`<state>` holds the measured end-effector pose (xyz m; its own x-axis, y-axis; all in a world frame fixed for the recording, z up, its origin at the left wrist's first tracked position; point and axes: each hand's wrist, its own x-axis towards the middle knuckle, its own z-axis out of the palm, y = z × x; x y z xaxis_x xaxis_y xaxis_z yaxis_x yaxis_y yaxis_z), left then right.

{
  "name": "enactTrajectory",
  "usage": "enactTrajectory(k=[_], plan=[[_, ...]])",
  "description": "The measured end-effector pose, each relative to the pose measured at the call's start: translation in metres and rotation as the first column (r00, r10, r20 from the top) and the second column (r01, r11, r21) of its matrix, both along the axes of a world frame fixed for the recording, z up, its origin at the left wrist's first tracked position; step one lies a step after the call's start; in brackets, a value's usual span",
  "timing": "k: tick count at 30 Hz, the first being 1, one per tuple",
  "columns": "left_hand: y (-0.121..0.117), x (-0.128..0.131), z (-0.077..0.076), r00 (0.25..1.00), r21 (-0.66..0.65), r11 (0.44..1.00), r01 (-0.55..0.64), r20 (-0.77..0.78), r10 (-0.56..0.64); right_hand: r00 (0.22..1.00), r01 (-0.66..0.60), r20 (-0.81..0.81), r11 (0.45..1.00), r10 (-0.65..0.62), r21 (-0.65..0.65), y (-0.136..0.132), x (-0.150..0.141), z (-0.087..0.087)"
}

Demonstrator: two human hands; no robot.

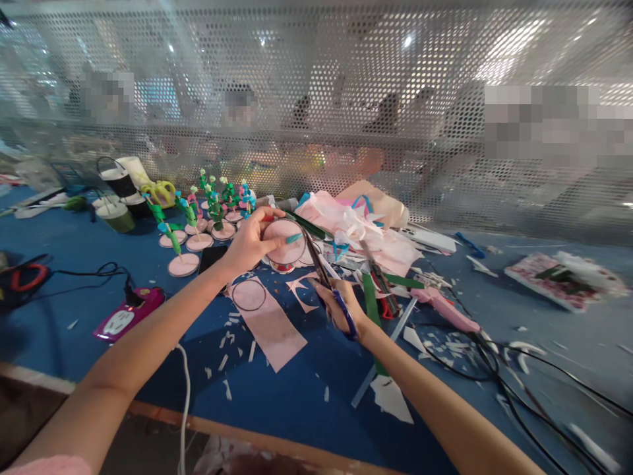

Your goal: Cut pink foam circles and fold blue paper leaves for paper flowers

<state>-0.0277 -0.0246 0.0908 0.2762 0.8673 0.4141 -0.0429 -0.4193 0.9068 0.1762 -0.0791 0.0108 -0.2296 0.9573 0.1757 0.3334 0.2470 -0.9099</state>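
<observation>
Forearms [153, 343] nearest, my left grip [251, 243] pinches the dark-rimmed pink disc [283, 229]; right of it, my right grip [351, 307] holds blue-handled scissors [319, 262].

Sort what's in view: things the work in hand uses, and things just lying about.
Apparently in use:
blue-handled scissors, in the right hand
dark-rimmed pink disc, in the left hand
pink strip, probably, judging by its colour

Apparently just lying about:
yellow-handled scissors
torn white scrap
</observation>
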Motion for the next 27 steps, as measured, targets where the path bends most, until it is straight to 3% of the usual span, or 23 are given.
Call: enactTrajectory(k=[6,9,13,17,23,27], plan=[[0.001,-0.001,-0.001,1.000,0.016,1.000,0.008,0.006,-0.008,0.998,0.051,0.025,0.999,-0.051,-0.008,0.001,-0.001,-0.002],[0.003,-0.001,-0.002,0.999,0.072,0.997,-0.031,0.037,0.029,0.958,0.179,0.232,0.983,-0.166,-0.033,0.005,-0.001,0.001],[0.006,-0.003,-0.004,0.997,0.130,0.988,-0.081,0.026,0.078,0.753,0.348,0.593,0.938,-0.285,0.010,0.010,0.000,0.011],[0.007,-0.003,-0.006,0.996,0.145,0.986,-0.088,-0.016,0.091,0.571,0.393,0.782,0.919,-0.252,0.009,0.009,-0.001,0.016],[0.008,-0.002,-0.007,0.994,0.173,0.981,-0.091,-0.040,0.099,0.554,0.331,0.801,0.943,-0.228,0.039,0.008,-0.001,0.018],[0.010,0.000,-0.010,0.999,0.107,0.993,-0.046,-0.019,0.048,0.556,0.294,0.806,0.955,-0.202,0.036,0.008,0.002,0.028]])
